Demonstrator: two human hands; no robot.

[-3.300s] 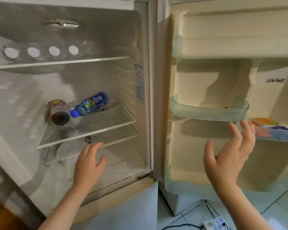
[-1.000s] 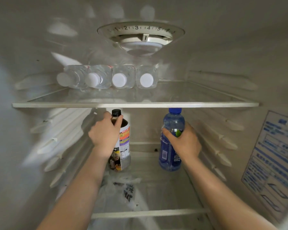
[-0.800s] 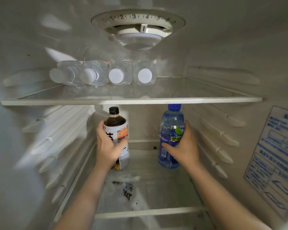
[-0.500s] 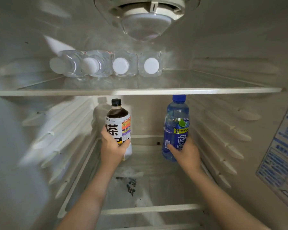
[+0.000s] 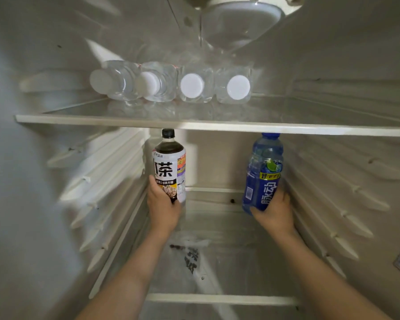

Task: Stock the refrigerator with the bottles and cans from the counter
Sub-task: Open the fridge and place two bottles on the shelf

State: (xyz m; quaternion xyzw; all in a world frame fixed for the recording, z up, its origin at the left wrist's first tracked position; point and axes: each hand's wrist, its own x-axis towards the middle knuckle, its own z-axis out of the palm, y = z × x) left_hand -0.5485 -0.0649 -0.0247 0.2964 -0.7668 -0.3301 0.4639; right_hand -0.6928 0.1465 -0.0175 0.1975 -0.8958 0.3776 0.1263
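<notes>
Step in hand: placing two bottles upright deep inside the fridge, one per hand. The left hand (image 5: pixel 163 204) is wrapped round the lower part of the tea bottle (image 5: pixel 170 165), which stands straight up above that hand, black cap just under the upper shelf (image 5: pixel 125 121). The right hand (image 5: pixel 274 211) grips the blue bottle (image 5: pixel 262 172) low on its label from the right side. The bottle leans a little, top towards the right wall, blue cap right at the upper shelf's front edge. Both bases are hidden behind the hands, so I can't tell if they sit on the glass shelf (image 5: pixel 217 299) below the hands or hang just above it. Four water bottles (image 5: pixel 192 85) lie on their sides on the upper shelf, well above both hands, white caps facing out. Something like a printed plastic bag (image 5: pixel 189 257) shows through the glass between the forearms. Judgement: this placement is nearly done. The next move calls for straightening the blue bottle, seating both bases flat, and watching the tight gap between caps and upper shelf. Then loosen both grips and pull the hands straight back without tipping either bottle. More stock on the bench is likely, but the bench is not in view.
</notes>
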